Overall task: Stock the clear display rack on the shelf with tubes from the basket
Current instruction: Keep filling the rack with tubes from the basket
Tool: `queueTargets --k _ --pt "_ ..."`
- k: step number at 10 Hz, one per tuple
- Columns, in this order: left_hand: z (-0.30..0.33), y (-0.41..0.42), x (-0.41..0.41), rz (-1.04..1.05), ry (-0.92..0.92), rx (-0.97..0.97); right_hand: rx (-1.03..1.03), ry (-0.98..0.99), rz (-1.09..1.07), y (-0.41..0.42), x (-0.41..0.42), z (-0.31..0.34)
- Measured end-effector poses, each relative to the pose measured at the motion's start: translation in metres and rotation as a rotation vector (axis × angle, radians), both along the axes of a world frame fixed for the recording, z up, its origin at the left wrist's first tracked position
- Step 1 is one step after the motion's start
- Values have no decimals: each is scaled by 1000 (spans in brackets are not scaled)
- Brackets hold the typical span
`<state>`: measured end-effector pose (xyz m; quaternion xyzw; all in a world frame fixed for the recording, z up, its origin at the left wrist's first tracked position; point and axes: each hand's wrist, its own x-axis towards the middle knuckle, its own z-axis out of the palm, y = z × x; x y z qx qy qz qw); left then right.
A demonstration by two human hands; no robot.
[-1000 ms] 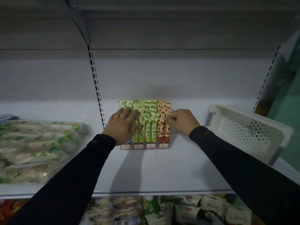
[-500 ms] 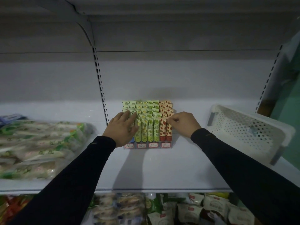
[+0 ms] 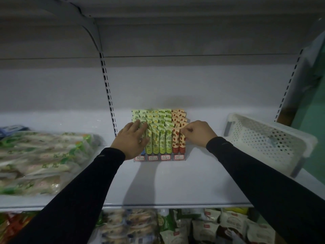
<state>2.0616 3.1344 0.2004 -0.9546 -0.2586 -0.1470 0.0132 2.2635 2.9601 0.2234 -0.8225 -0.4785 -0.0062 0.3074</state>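
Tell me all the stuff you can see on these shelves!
display rack: one, clear, with red-and-white labels along its front, middle of the shelf
green tubes: many, too packed to count, left and middle rows of the rack
red tubes: several, orange-red with strawberry print, right rows of the rack
basket: one, white, perforated, right end of the shelf
bagged snacks: a pile, green and white, left end of the shelf
packets: many, mixed colours, on the shelf below
left hand: flat against the green tubes
right hand: fingers curled at the red tubes
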Motion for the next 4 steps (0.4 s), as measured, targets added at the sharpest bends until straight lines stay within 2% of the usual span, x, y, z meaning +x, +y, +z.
queueTargets --k 4 --pt "-7 -29 -38 58 -146 -100 193 -81 22 -36 -12 21"
